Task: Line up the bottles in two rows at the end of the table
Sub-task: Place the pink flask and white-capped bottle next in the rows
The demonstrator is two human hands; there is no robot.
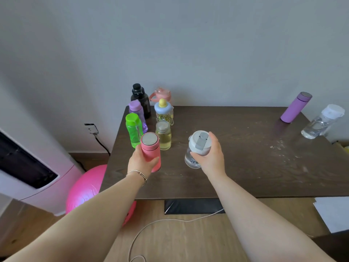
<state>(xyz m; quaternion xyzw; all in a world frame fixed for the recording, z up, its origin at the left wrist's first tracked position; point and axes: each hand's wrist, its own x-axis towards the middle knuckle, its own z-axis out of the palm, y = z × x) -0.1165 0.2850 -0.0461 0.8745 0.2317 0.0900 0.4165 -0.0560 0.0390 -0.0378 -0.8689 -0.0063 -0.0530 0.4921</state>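
Bottles stand in two rows on the desk, behind the pink flask — fingers of the left hand grip it. Fingers of the right hand grip a white-lidded bottle, right of the flask.

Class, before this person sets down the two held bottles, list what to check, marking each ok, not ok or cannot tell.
1. Left hand grips coral flask: ok.
2. Right hand grips grey-latched clear bottle: ok.
3. Bare table in front of the yellow-tinted bottle for it: ok.
4. Coral flask's base resting on table: cannot tell.
5. All bottles gathered: not ok; purple flask and white-capped clear bottle stand at the other end.
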